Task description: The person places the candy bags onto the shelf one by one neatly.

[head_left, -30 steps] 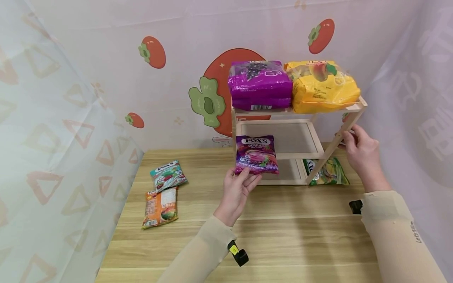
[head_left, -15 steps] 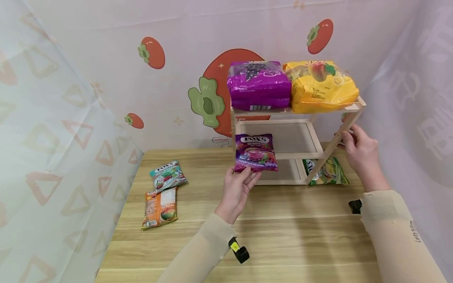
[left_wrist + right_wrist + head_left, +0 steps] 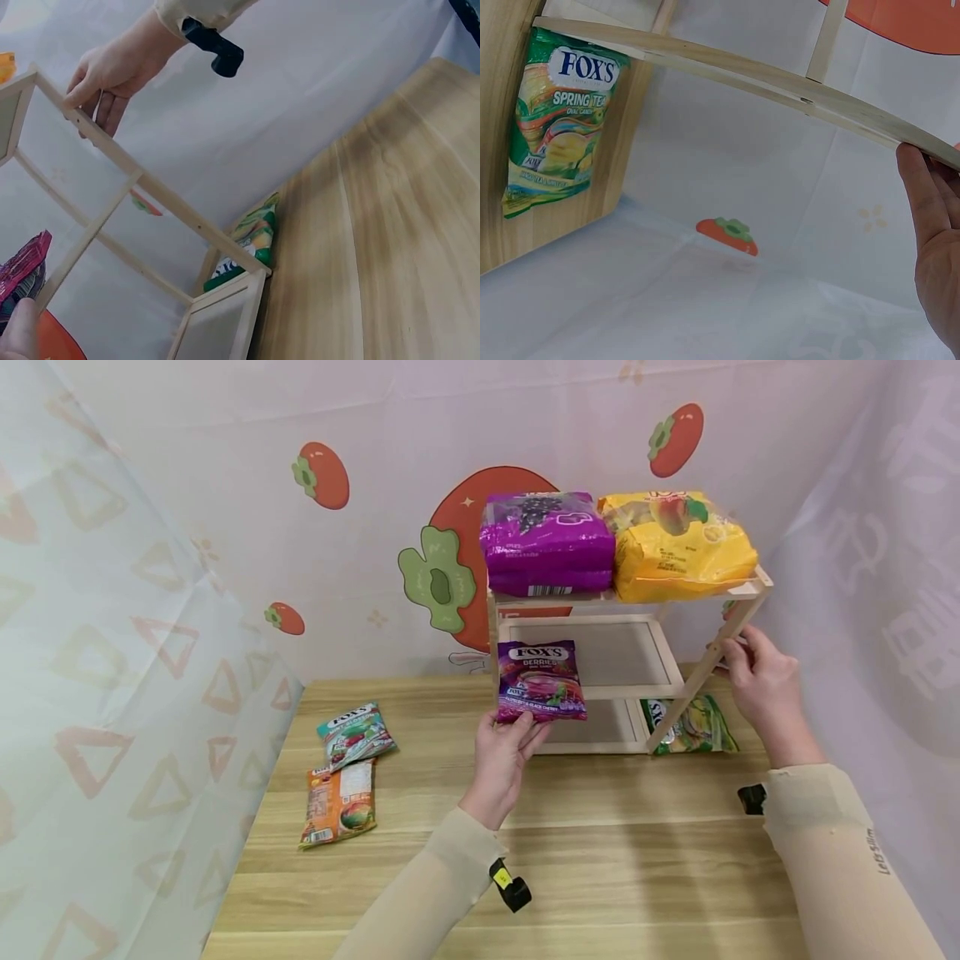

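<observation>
Altogether six candy bags (image 3: 540, 681), one rack (image 3: 628, 648).

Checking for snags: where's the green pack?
Head view, right side: the green pack lies on the table by the rack, partly behind its front right post.

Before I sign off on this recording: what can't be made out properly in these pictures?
Held purple bag, left-wrist view: cut off by the left edge.
Right grip, right-wrist view: cut off by the right edge.
Green bag, head view: partly hidden behind the shelf post.
Orange bag, head view: small print too small to read.
</observation>
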A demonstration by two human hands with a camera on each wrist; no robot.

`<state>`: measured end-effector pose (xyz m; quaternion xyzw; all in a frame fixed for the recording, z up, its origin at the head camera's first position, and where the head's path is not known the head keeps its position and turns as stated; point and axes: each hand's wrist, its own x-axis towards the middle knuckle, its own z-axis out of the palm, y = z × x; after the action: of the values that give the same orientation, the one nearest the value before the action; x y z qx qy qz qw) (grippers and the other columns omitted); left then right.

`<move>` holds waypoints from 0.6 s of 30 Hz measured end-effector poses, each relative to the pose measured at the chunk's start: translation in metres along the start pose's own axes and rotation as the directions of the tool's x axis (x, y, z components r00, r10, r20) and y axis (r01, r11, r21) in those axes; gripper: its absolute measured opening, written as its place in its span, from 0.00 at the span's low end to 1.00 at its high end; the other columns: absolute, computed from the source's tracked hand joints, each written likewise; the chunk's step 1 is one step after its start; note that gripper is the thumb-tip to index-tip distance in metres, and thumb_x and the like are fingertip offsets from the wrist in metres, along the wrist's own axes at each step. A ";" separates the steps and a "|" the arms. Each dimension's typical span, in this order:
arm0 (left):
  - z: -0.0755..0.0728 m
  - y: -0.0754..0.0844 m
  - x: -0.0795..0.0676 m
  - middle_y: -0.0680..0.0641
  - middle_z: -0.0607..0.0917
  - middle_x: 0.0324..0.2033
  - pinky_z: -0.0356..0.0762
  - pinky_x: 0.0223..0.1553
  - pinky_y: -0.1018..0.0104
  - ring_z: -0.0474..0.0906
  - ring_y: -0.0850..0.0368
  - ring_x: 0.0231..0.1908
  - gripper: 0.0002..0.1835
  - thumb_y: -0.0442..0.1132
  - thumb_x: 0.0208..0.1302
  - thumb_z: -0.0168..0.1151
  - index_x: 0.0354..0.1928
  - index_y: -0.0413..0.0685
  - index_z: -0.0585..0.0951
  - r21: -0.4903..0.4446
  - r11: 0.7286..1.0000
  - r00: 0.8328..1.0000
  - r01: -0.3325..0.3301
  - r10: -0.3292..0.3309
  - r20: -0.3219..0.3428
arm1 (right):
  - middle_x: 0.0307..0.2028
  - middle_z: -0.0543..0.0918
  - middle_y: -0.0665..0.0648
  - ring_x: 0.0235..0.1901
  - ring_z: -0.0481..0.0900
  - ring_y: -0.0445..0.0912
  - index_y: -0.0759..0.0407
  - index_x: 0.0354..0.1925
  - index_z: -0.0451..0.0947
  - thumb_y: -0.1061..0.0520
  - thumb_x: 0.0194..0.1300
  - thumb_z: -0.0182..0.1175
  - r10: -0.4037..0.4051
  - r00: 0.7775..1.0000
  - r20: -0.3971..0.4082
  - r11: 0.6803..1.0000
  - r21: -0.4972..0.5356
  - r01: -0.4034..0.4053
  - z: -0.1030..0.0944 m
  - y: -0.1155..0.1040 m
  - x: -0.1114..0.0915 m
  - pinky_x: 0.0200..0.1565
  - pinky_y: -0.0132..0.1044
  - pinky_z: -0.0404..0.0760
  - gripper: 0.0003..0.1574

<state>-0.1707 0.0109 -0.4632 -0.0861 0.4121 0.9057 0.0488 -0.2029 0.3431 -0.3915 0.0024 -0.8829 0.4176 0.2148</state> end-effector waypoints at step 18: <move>-0.007 0.007 0.001 0.37 0.87 0.33 0.89 0.35 0.55 0.89 0.49 0.28 0.18 0.45 0.75 0.62 0.54 0.36 0.77 0.355 0.933 0.998 0.061 -0.057 -0.022 | 0.54 0.82 0.75 0.40 0.76 0.21 0.61 0.69 0.72 0.52 0.81 0.49 -0.004 1.000 -0.019 1.000 -0.007 0.004 0.001 -0.003 -0.001 0.38 0.14 0.78 0.25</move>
<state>-0.1717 0.0009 -0.4627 -0.0935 0.5664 0.8141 0.0882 -0.2016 0.3400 -0.3904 -0.0004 -0.8821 0.4142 0.2243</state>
